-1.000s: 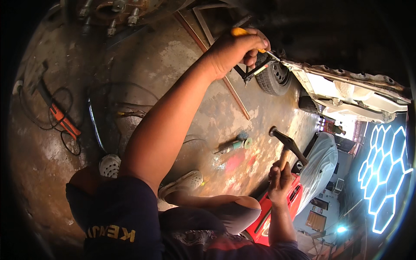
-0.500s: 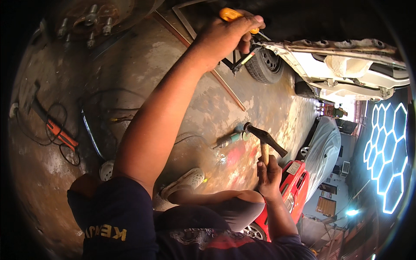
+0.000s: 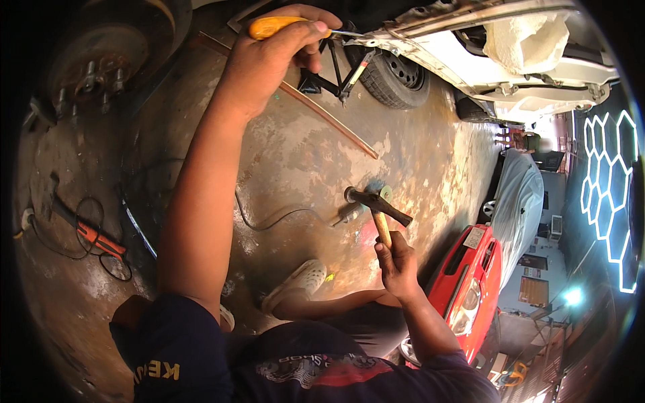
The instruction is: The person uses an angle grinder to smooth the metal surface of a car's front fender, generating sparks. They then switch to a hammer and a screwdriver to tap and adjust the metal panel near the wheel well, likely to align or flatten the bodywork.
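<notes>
A screwdriver with a yellow handle [image 3: 272,27] is gripped in my left hand [image 3: 265,64], held up at the top of the view. Its thin metal shaft points right, and the tip meets or nearly meets the near end of a white car body [image 3: 437,57]; actual contact is too small to make out. Lower down, my right hand [image 3: 399,262] closes round the wooden handle of a hammer [image 3: 380,226]. The hammer's dark head is up, apart from the screwdriver and the car body.
A jack [image 3: 341,82] and a wheel [image 3: 396,80] are beside the white body. A metal bar [image 3: 329,119], a corded angle grinder [image 3: 351,213] and an orange-handled tool [image 3: 101,238] lie on the floor. To the right are a red car [image 3: 463,285] and a covered car [image 3: 521,195].
The view has shifted, and both hands appear farther left in it. More of the screwdriver's shaft shows now, by the car body's edge. Each hand keeps its tool.
</notes>
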`<state>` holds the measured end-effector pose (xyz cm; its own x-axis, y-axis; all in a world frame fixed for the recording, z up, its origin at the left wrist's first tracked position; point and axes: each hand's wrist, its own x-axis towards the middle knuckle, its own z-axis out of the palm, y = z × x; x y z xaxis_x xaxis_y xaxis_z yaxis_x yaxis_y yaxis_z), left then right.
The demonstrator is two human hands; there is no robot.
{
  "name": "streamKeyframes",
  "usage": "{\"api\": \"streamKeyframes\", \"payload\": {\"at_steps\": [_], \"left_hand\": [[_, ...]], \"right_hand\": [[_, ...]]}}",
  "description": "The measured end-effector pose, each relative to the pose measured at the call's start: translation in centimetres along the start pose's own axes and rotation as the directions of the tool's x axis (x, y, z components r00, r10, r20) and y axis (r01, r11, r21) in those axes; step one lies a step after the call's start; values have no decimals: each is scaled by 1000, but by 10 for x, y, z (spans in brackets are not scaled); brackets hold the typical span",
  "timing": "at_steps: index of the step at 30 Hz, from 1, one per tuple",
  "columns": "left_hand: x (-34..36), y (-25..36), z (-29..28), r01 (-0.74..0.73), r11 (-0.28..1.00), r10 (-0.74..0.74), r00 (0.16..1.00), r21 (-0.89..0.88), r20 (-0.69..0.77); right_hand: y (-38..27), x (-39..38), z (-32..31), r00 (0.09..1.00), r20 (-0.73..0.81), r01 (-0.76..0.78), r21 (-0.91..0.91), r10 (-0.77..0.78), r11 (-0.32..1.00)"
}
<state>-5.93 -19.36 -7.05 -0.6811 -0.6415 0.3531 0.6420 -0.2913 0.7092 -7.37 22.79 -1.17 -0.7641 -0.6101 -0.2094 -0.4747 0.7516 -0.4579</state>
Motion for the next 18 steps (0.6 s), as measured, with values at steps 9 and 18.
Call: {"api": "streamKeyframes", "payload": {"at_steps": [9,18], "left_hand": [[-4,3,12,-31,1000,31,999,6,-25],[-3,2,17,-18,1000,18,1000,1,10]], "right_hand": [[2,0,4,993,29,-119,48,117,992],[11,1,2,988,30,-152,58,151,987]]}}
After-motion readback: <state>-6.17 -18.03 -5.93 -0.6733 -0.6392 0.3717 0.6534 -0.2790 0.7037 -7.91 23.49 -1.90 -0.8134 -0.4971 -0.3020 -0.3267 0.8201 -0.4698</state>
